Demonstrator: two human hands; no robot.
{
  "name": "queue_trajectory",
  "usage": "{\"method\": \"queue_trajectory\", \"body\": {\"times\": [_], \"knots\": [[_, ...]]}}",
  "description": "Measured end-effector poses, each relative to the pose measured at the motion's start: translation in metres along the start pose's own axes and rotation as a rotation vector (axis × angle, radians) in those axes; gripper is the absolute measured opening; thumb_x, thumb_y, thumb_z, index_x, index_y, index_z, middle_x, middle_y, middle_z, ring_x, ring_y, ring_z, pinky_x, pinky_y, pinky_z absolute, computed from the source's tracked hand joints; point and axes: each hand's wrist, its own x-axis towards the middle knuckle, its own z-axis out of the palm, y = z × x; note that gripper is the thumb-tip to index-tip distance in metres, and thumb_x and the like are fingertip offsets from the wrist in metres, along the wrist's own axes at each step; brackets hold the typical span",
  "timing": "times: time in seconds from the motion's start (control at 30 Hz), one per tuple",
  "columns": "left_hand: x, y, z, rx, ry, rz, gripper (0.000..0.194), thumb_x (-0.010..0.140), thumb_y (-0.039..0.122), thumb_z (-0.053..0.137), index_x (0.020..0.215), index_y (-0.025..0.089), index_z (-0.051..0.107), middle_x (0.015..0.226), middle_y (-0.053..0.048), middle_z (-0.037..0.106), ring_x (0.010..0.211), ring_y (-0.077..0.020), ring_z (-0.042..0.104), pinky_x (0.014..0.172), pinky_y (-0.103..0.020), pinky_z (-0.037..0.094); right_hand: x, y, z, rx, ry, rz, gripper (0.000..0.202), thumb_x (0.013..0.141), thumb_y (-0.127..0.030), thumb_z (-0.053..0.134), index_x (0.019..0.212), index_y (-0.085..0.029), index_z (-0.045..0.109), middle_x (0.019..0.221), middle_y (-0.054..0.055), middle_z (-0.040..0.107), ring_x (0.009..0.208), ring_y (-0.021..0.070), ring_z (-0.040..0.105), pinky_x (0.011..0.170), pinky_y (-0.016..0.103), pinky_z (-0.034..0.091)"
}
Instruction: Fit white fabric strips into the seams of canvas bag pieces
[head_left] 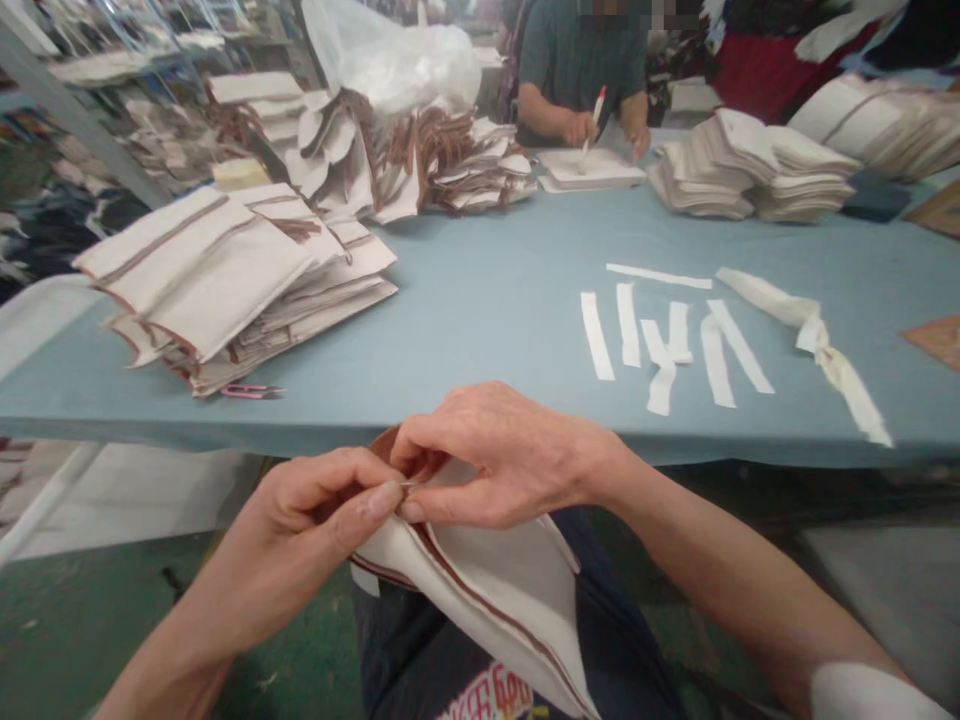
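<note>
A cream fabric pouch [517,590] with brown trim lies tilted across my lap, below the table's front edge. My left hand [307,530] pinches its upper left end between thumb and forefinger. Right against those fingertips, my right hand [510,455] is closed in a pinch at the same end. A tiny shiny bit shows between the two thumbs, too small to name. The part of the pouch under my right palm is hidden.
Similar pouches [210,270] are stacked on the blue-covered table [480,300] at left, beside pink thread snips [253,391]. White strips [596,335] lie at right. Across the table, a person [581,70] holds a pen [596,115] over cream pieces [592,178]; more fabric stacks [750,165] stand nearby.
</note>
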Motion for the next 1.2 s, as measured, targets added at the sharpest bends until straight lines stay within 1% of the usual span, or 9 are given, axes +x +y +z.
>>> {"method": "queue_trajectory", "body": {"times": [0.1,0.23,0.4,0.47,0.53,0.63,0.8,1.0,1.2], "knots": [[-0.004,-0.011,-0.004,-0.018,-0.084,-0.047,0.034,0.101,0.043,0.072,0.077,0.02,0.082,0.068,0.0,0.071,0.061,-0.0135,0.06,0.055,-0.018,0.047,0.003,0.012,0.003,0.078,-0.099,0.032,0.029,0.103,-0.043,0.072,0.086,-0.02,0.066,0.082,-0.003,0.072,0.072,0.0124,0.057,0.071,0.028,0.034],[-0.006,-0.02,-0.01,-0.058,-0.225,-0.097,0.034,0.102,0.046,0.07,0.086,0.02,0.085,0.072,-0.001,0.072,0.064,-0.0137,0.06,0.057,-0.018,0.048,0.006,0.023,0.01,0.228,-0.22,0.035,0.043,0.102,-0.052,0.07,0.077,-0.021,0.055,0.074,-0.007,0.06,0.065,0.0095,0.044,0.067,0.027,0.031],[0.002,-0.016,-0.02,0.059,-0.319,-0.037,0.029,0.105,0.039,0.065,0.088,0.021,0.08,0.063,0.006,0.064,0.055,-0.0096,0.05,0.05,-0.016,0.038,0.009,0.017,0.012,0.138,-0.203,0.027,0.04,0.104,-0.047,0.068,0.078,-0.021,0.052,0.074,-0.007,0.054,0.064,0.0098,0.041,0.066,0.028,0.028],[0.006,-0.011,-0.022,0.177,-0.334,0.022,0.026,0.104,0.033,0.061,0.086,0.021,0.076,0.063,0.006,0.065,0.054,-0.0097,0.053,0.05,-0.017,0.039,0.011,0.01,0.009,0.037,-0.198,0.049,0.036,0.104,-0.041,0.068,0.079,-0.021,0.053,0.073,-0.007,0.052,0.064,0.0101,0.04,0.066,0.028,0.027],[0.011,-0.008,-0.022,0.302,-0.317,0.094,0.024,0.1,0.027,0.057,0.084,0.021,0.073,0.063,0.006,0.066,0.054,-0.0098,0.056,0.05,-0.018,0.038,0.013,0.003,0.006,-0.071,-0.199,0.081,0.032,0.104,-0.034,0.067,0.078,-0.021,0.054,0.073,-0.006,0.051,0.064,0.0104,0.038,0.066,0.029,0.026],[0.016,-0.006,-0.018,0.437,-0.243,0.203,0.021,0.095,0.021,0.054,0.078,0.021,0.067,0.056,0.008,0.056,0.047,-0.0073,0.047,0.047,-0.02,0.03,0.014,-0.005,0.004,-0.208,-0.206,0.108,0.027,0.103,-0.027,0.064,0.078,-0.02,0.058,0.074,-0.004,0.057,0.064,0.0114,0.035,0.066,0.03,0.024],[0.018,-0.004,-0.011,0.461,-0.21,0.3,0.021,0.092,0.015,0.051,0.073,0.021,0.056,0.058,0.01,0.043,0.05,-0.0058,0.036,0.047,-0.017,0.026,0.013,-0.008,0.008,-0.368,-0.152,0.126,0.018,0.099,-0.025,0.06,0.085,-0.018,0.069,0.084,0.001,0.071,0.065,0.014,0.033,0.065,0.033,0.022],[0.012,0.006,-0.013,0.485,-0.106,0.307,0.024,0.093,0.018,0.054,0.07,0.021,0.061,0.056,0.009,0.047,0.046,-0.0061,0.042,0.044,-0.015,0.031,0.018,-0.009,0.016,-0.368,-0.027,0.075,0.014,0.094,-0.026,0.058,0.088,-0.019,0.069,0.08,0.001,0.068,0.067,0.0154,0.042,0.065,0.033,0.023],[0.0,0.007,-0.01,0.588,-0.014,0.28,0.022,0.096,0.024,0.053,0.08,0.024,0.067,0.057,0.009,0.06,0.042,-0.0071,0.052,0.046,-0.016,0.039,0.014,-0.014,0.017,-0.342,0.053,0.09,0.009,0.087,-0.023,0.056,0.086,-0.02,0.064,0.074,-0.002,0.06,0.064,0.0145,0.034,0.063,0.033,0.022]]}}
